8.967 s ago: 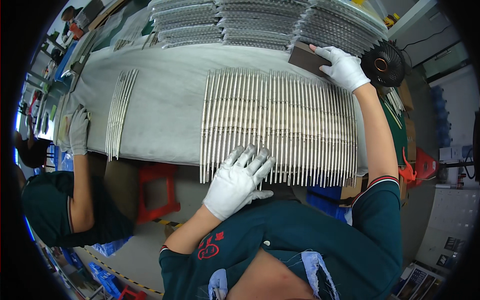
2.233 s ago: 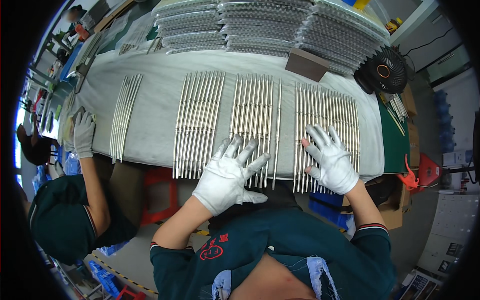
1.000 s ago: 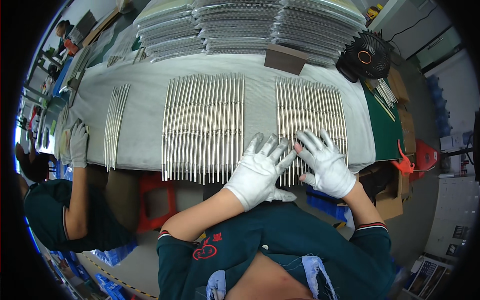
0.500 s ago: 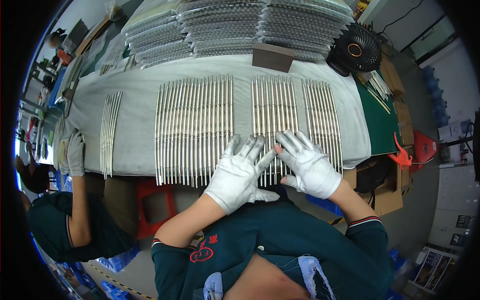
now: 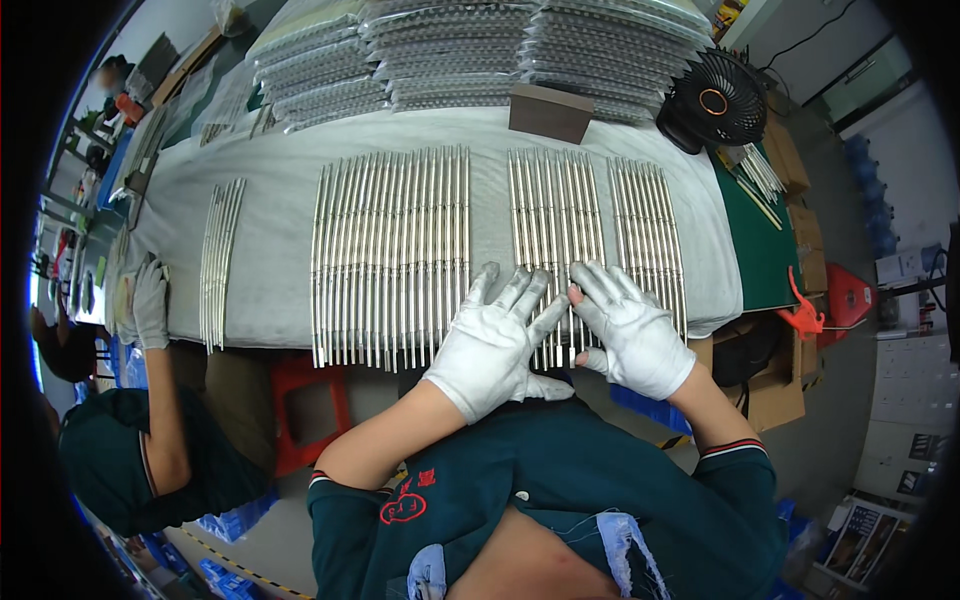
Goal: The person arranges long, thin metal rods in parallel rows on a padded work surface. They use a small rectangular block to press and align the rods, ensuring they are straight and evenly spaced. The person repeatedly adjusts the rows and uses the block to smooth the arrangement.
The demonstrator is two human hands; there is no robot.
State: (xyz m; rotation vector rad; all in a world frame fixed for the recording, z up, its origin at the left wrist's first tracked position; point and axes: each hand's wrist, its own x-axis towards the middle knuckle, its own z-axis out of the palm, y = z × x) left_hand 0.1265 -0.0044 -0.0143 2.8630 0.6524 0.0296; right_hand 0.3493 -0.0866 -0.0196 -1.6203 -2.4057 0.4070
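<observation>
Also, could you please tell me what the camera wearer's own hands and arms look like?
The left hand and right hand wear white gloves, smudged grey on the fingers. The right glove leaves the thumb and index tips uncovered. Bare forearms emerge from short, dark green sleeves with red-and-white striped cuffs.

Middle rods (image 5: 553, 205) (partly) under fingers (image 5: 548, 318)

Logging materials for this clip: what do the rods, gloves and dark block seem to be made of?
Rods: likely polished metal; bright silvery glints run along them.
Gloves: probably fabric, matte white; they crease softly, with grey-smudged fingertips.
Block: unclear; dark brown and dull, flat-faced, perhaps wood or plastic.
</observation>
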